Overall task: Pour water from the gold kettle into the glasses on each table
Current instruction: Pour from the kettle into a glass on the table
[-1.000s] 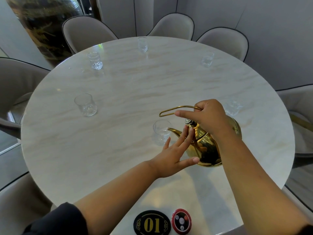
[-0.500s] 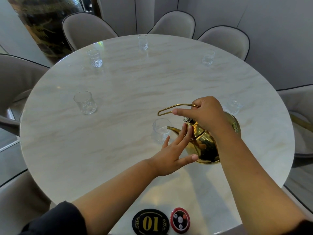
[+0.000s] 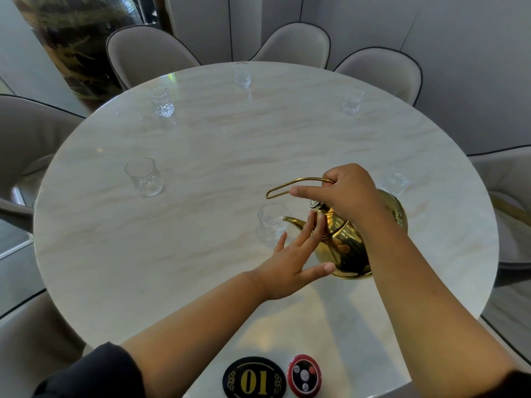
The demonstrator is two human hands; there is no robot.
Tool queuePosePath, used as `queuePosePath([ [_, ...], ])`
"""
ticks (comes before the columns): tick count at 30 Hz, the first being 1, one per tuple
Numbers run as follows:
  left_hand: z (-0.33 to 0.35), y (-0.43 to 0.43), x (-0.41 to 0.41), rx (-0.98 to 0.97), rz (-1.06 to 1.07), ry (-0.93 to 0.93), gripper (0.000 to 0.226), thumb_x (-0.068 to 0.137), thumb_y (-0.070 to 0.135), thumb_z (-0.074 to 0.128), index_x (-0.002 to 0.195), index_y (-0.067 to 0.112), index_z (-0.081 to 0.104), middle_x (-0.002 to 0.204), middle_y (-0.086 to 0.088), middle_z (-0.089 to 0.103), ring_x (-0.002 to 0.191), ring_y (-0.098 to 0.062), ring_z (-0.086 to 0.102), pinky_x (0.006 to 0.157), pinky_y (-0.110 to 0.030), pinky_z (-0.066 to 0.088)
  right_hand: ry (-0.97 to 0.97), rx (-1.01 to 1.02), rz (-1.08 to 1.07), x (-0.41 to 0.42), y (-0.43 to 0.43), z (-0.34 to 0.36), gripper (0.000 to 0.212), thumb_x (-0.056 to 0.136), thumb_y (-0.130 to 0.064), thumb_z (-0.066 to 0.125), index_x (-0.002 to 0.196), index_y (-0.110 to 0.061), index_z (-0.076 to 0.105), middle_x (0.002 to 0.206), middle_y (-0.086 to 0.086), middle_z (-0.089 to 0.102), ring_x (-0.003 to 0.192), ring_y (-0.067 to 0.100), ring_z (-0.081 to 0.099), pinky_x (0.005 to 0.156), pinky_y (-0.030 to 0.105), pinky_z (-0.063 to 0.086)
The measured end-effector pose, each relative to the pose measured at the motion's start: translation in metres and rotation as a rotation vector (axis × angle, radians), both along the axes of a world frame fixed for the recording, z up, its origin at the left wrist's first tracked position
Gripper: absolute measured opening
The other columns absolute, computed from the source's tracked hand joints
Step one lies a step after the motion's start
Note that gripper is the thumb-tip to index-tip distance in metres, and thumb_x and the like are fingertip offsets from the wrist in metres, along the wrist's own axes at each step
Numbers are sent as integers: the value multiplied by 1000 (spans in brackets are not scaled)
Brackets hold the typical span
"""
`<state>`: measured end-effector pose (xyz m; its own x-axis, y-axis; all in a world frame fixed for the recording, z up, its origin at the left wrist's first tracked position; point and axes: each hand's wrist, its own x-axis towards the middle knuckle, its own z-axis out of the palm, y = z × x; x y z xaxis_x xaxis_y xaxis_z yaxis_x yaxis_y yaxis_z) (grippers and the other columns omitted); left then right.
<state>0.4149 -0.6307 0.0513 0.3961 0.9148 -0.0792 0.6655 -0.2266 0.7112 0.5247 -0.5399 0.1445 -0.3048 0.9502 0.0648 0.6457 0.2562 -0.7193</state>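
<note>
The gold kettle (image 3: 349,248) is tilted to the left above the round marble table (image 3: 201,156), its spout tip over the rim of the nearest glass (image 3: 271,225). My right hand (image 3: 346,192) grips the kettle's thin gold handle. My left hand (image 3: 296,254) is spread flat, its fingertips pressed against the kettle's lid and shoulder. Other clear glasses stand around the table: one at the left (image 3: 144,176), one at the far left (image 3: 161,101), one at the far middle (image 3: 242,75), one at the far right (image 3: 352,101) and one partly hidden behind my right hand (image 3: 398,182).
Grey padded chairs ring the table, such as one at the back (image 3: 296,45). A black "01" disc (image 3: 254,377) and a red call button (image 3: 304,374) lie at the near edge. A dark patterned pillar (image 3: 71,44) stands at the back left.
The kettle has tipped slightly further toward the nearest glass, and my left hand's fingers have stayed on its lid. The view has shifted a little.
</note>
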Motion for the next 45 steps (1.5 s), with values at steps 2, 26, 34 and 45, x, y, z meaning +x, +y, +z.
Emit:
queuePosePath([
  [2, 1, 0, 0, 1, 2, 4, 75, 93, 56, 29, 134, 40, -31, 151, 8, -32, 143, -8, -7, 115, -47, -12, -4, 5, -2, -1, 0, 0, 57, 59, -58, 78, 51, -16, 42, 47, -2, 38, 49, 14, 38, 57, 34, 40],
  [26, 0, 1, 2, 5, 6, -12, 78, 80, 73, 17, 133, 43, -31, 152, 8, -29, 142, -5, -9, 114, -46, -13, -37, 9, 4, 2, 0, 4, 57, 60, -58, 78, 51, -15, 43, 48, 0, 39, 49, 14, 37, 57, 33, 39],
  [34, 3, -1, 4, 0, 14, -3, 74, 94, 54, 30, 135, 39, -29, 151, 8, -30, 142, -7, -9, 115, -46, -12, -50, 20, 4, 2, -2, 5, 56, 62, -58, 78, 52, -15, 43, 49, 0, 41, 49, 13, 38, 58, 32, 40],
  [45, 3, 1, 7, -6, 5, 50, 74, 89, 61, 27, 135, 41, -28, 150, 11, -30, 134, 2, -7, 114, -46, -13, 138, -8, -60, 17, -2, -6, 60, 59, -56, 80, 53, -12, 41, 49, 2, 35, 54, 23, 36, 57, 34, 38],
])
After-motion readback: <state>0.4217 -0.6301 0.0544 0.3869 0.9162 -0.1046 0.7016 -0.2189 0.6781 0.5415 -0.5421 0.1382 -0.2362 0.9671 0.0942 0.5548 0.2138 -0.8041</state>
